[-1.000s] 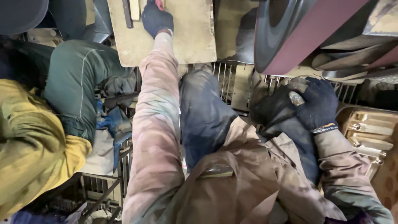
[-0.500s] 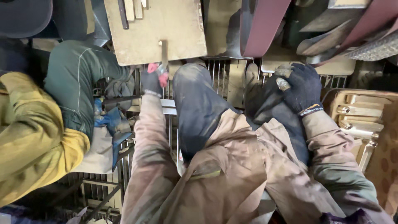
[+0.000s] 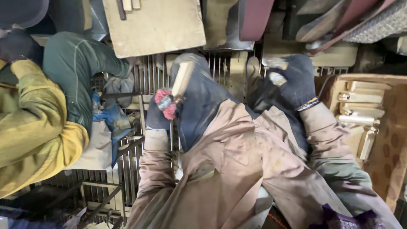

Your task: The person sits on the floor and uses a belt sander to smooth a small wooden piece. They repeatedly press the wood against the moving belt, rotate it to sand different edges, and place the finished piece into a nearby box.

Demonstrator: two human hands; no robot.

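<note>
My left hand (image 3: 160, 111), in a dark glove with red fingertips, grips a short pale wooden block (image 3: 182, 78) and holds it upright over my left knee. My right hand (image 3: 294, 82), in a dark blue knit glove, rests on my right knee with a small pale piece (image 3: 274, 63) at its fingers; how it holds that piece is unclear. I am sitting in brown work clothes over a metal grating (image 3: 148, 76). A flat wooden board (image 3: 154, 25) lies just beyond my knees.
A co-worker in a yellow and green jacket (image 3: 38, 127) crouches at the left, blue-gloved hand (image 3: 111, 118) by the grating. A wooden crate (image 3: 360, 110) of pale wooden parts stands at the right. Dark reddish belts and panels (image 3: 254, 19) lean at the top.
My left hand drew back from the far board toward my knee and now holds a wooden block. My right hand stayed on my right knee.
</note>
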